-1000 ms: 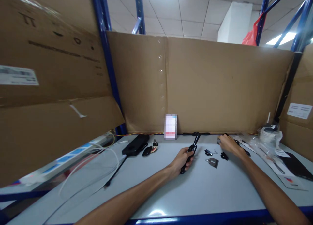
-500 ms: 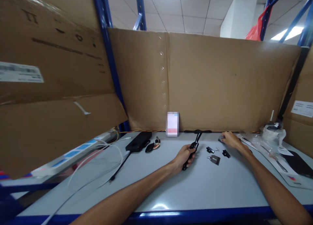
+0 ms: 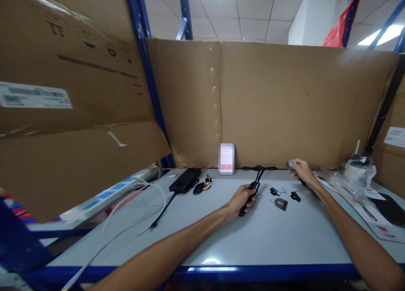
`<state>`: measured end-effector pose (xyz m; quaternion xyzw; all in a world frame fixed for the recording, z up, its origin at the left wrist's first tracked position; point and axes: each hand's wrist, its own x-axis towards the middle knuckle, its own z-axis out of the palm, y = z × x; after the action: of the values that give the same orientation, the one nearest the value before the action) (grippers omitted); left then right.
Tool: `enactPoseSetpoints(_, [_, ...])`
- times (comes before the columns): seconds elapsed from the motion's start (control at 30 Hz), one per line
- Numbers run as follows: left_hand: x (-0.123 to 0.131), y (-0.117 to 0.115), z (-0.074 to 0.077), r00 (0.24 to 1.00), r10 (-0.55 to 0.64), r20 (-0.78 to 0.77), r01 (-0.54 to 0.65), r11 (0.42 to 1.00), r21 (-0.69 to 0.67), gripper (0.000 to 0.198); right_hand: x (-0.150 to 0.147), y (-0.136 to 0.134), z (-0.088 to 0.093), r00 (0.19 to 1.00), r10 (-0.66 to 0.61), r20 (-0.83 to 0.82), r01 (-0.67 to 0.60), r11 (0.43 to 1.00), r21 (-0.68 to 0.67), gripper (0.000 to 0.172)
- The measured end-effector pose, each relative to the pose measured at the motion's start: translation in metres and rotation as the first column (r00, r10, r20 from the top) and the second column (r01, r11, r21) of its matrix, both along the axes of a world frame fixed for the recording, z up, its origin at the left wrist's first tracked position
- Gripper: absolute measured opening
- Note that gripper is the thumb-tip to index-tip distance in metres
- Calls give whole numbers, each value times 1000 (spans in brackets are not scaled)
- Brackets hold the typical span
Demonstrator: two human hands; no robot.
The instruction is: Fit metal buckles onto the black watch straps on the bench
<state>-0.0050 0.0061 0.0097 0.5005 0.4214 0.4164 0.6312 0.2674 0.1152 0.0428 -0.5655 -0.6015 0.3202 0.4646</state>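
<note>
My left hand [image 3: 243, 201] is closed around a long black tool handle [image 3: 255, 184], its narrow neck pointing away from me and up. Above the far right of the table, my right hand [image 3: 302, 171] pinches a small grey flat piece [image 3: 291, 164] between thumb and fingers. Between the hands lie a black clip-like part [image 3: 274, 191] with a small silver bit beside it, another small black part [image 3: 295, 196], and a grey metal plate [image 3: 281, 204] with a slot and a thin stem. Something dark shows under my right hand, too hidden to name.
A pixelated phone-like screen [image 3: 226, 159] leans on the cardboard wall [image 3: 268, 105]. To the left are a black box-shaped device [image 3: 185, 180], keys [image 3: 202, 185], white cables [image 3: 165, 200] and a power strip [image 3: 110, 194]. Plastic packaging [image 3: 356, 194] and a dark flat object [image 3: 387, 208] lie right.
My right hand has lifted the small grey piece off the table and turned it upward. The left hand keeps its grip on the black handle. The camera view has shifted slightly.
</note>
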Motion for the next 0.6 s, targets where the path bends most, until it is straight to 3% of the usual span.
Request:
enactPoseSetpoints(0.1, [0, -1, 1, 1000, -4, 5, 4, 1000, 5, 23, -2, -7, 3, 972, 79, -222, -105, 989, -108, 9])
enactPoseSetpoints(0.2, [-1, -2, 2, 1000, -12, 2, 12, 1000, 0, 24, -3, -9, 1, 928, 56, -368, -105, 988, -114, 13])
enactPoseSetpoints(0.43, [-1, -1, 1, 1000, 1, -4, -2, 1000, -10, 23, 2, -1, -2, 871, 25, -490, -66, 996, -67, 27])
enactPoseSetpoints(0.6, [0, 1, 1, 1000, 10, -19, -10, 1000, -11, 20, 10, 3, -2, 849, 29, -528, -56, 998, -36, 26])
